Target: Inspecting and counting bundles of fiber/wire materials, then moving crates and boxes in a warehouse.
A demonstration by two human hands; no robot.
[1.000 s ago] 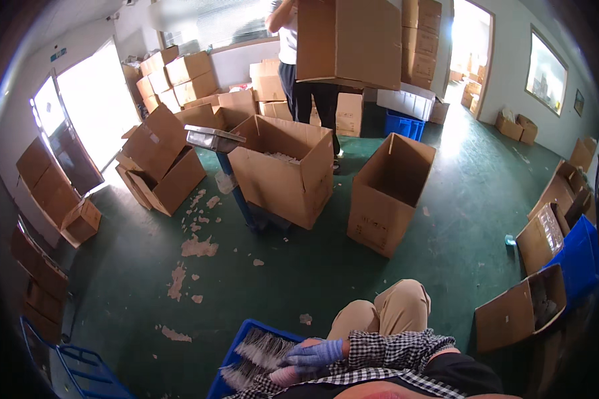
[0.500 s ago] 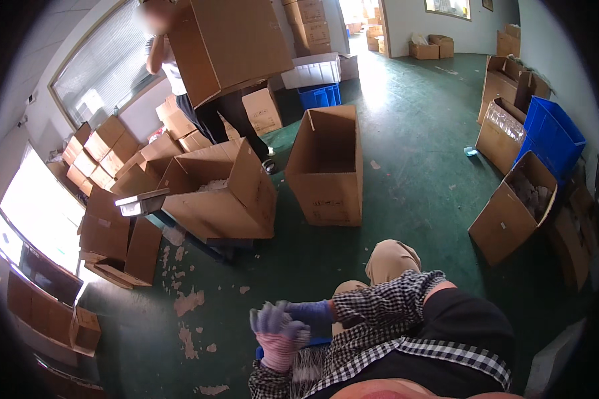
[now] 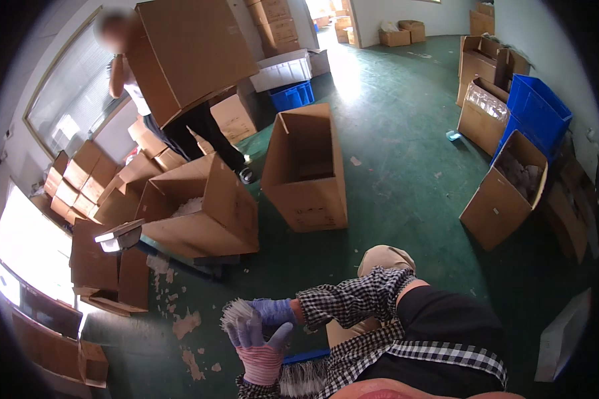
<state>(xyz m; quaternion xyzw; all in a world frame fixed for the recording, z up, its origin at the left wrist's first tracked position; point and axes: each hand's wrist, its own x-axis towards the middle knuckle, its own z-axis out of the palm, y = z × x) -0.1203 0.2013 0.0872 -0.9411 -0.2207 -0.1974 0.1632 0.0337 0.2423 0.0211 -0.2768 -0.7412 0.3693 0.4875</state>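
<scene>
Facing an open cardboard carton (image 3: 309, 203), blue tray (image 3: 306, 356) close by me, presumably for easy reach; my left hand (image 3: 258, 352), thumb spread, closed or not I can't tell, probably steadies what my right hand (image 3: 274, 311) grips out front: a pale bristle bundle (image 3: 238, 312).

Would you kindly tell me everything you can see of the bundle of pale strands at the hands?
The bundle is a tuft of many thin, greyish-white strands, perhaps plastic. Its free tips fan out toward the upper left. It appears held up, tilted, above and left of the blue tray in the picture. The gloved left hand overlaps its lower part, and the gloved right hand meets its right side; which one bears it is unclear. Its other end is hidden.
</scene>
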